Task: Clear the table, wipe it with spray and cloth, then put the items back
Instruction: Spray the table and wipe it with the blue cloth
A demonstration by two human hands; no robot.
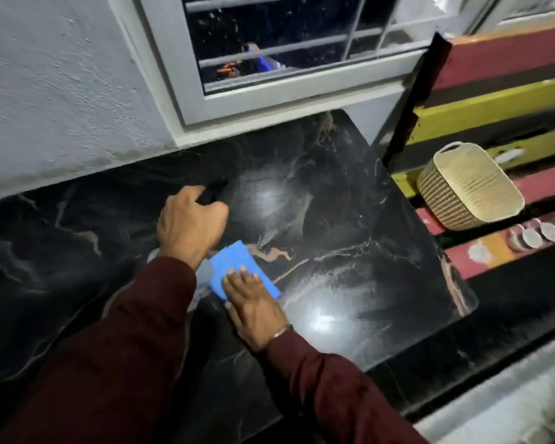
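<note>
A black marble table [350,219] with pale veins fills the middle of the view. My left hand [189,224] is closed around a spray bottle; its black nozzle [213,189] pokes out past my fingers and points at the tabletop. The bottle's pale body [205,272] shows below my wrist. A folded blue cloth [237,267] lies flat on the table. My right hand [255,307] presses down on its near end with fingers spread. Misty wet patches shine on the surface right of both hands.
A grey wall and a white-framed window [269,88] run along the table's far side. To the right, off the table, a cream woven basket [468,187] and several small white cups [539,235] sit on red, yellow and black steps. The table's right edge [430,225] drops away.
</note>
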